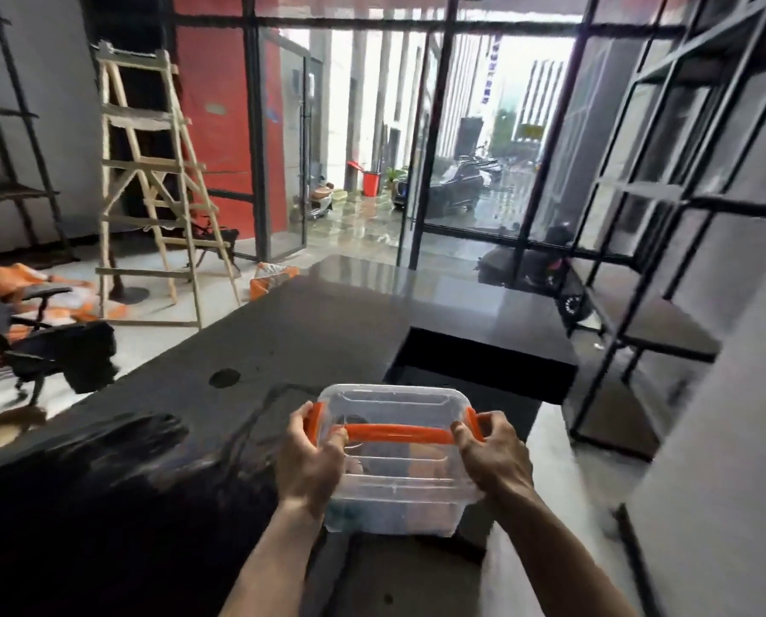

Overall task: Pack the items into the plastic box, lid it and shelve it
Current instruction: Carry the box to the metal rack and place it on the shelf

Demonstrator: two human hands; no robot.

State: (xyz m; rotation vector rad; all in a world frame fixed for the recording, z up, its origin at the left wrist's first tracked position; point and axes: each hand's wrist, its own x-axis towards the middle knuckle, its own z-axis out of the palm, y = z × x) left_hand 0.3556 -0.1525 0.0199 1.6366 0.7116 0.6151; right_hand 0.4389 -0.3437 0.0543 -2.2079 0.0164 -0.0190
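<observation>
A clear plastic box (394, 492) with its clear lid (390, 403) on and an orange handle (399, 433) across the top is held in the air near the black counter's end. My left hand (312, 460) grips its left side at the orange clip. My right hand (490, 456) grips its right side at the other orange clip. Dim shapes of items show through the walls, too blurred to name.
The black counter (283, 345) stretches ahead and left. A black metal shelf rack (666, 269) stands at the right with a dark shelf board (652, 327). A wooden ladder (149, 184) and an office chair (47, 345) stand at the left. Glass doors lie ahead.
</observation>
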